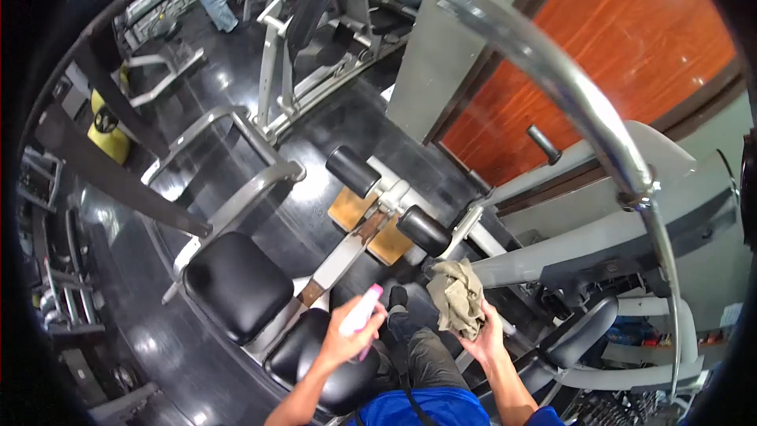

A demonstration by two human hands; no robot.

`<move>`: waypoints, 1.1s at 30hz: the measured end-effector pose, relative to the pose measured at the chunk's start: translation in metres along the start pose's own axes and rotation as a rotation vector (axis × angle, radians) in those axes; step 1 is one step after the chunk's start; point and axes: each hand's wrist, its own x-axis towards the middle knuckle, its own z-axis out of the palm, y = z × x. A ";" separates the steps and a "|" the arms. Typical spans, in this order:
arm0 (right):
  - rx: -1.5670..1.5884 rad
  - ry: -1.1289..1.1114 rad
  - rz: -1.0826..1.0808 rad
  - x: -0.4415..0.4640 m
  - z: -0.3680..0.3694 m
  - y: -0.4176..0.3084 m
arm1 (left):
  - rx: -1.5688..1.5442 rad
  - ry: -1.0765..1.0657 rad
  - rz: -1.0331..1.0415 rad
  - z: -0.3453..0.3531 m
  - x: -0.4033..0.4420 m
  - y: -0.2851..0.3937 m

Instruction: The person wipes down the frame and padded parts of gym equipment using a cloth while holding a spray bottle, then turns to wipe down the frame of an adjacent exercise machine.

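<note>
My left hand (352,338) is wrapped round a small white bottle (359,317) with a pink top, held above a black padded seat (319,355). In my right hand (487,337) is a crumpled beige cloth (459,300), gripped from below and beside. The cloth hangs near the grey frame arm (528,264) of the machine. Between and beyond my hands, two black foam rollers (352,170) sit on a white metal post. My fingers partly hide the bottle's lower part.
A chrome bar (552,63) curves across the upper right. Another black seat pad (236,287) is at left, near a grey tubular frame (256,181). Wooden blocks (352,208) lie under the rollers. A reddish wood panel (583,71) lines the wall. More gym machines stand behind.
</note>
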 end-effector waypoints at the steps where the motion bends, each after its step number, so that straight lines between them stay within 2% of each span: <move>1: 0.013 0.016 0.001 -0.005 -0.005 -0.002 | -0.010 -0.016 0.008 0.009 -0.006 0.005; 4: -0.141 0.053 -0.141 -0.032 0.022 -0.015 | -0.021 -0.047 0.044 0.036 -0.018 0.027; 10: -0.013 0.040 -0.080 -0.052 0.004 -0.043 | 0.037 -0.101 0.094 0.073 -0.024 0.071; 17: 0.081 0.048 -0.127 -0.074 -0.002 -0.093 | 0.100 -0.217 0.125 0.114 -0.002 0.103; 19: 0.066 -0.088 -0.136 -0.075 -0.011 -0.106 | 0.105 -0.271 0.117 0.127 0.004 0.109; 23: 0.063 -0.153 -0.043 -0.085 -0.016 -0.123 | 0.139 -0.336 0.152 0.154 0.018 0.124; 28: 0.035 -0.225 -0.052 -0.094 -0.001 -0.126 | -0.021 -0.230 0.176 0.168 0.025 0.114; 31: 0.148 -0.307 -0.030 -0.088 -0.002 -0.130 | -0.067 -0.186 0.221 0.169 0.032 0.108; 33: 0.101 -0.265 -0.085 -0.086 0.005 -0.138 | -0.050 -0.186 0.238 0.168 0.038 0.110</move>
